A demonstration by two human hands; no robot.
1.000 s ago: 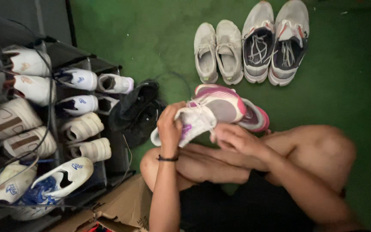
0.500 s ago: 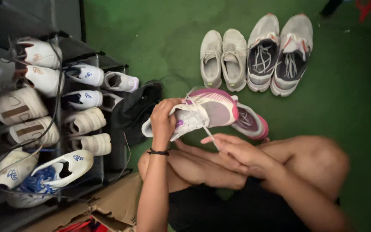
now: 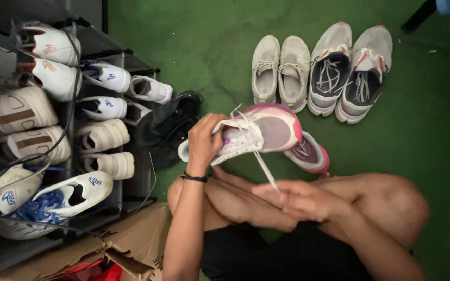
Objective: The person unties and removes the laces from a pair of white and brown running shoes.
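I sit cross-legged on a green floor. My left hand (image 3: pixel 204 141) grips a white and pink running shoe (image 3: pixel 259 130) at its heel end and holds it up, sole side turned away. One white lace (image 3: pixel 264 169) runs taut from the shoe down to my right hand (image 3: pixel 298 199), which pinches it above my crossed legs. The matching pink shoe (image 3: pixel 308 153) lies on the floor just behind the raised one.
A dark shoe rack (image 3: pixel 74 112) with several white shoes stands at the left. A black shoe (image 3: pixel 170 127) lies beside it. A beige pair (image 3: pixel 279 70) and a grey pair (image 3: pixel 350 73) rest on the floor ahead. A cardboard box (image 3: pixel 110 247) sits at lower left.
My left hand has lifted the shoe and turned it. My right hand has drawn back toward my lap, pulling a lace out taut.
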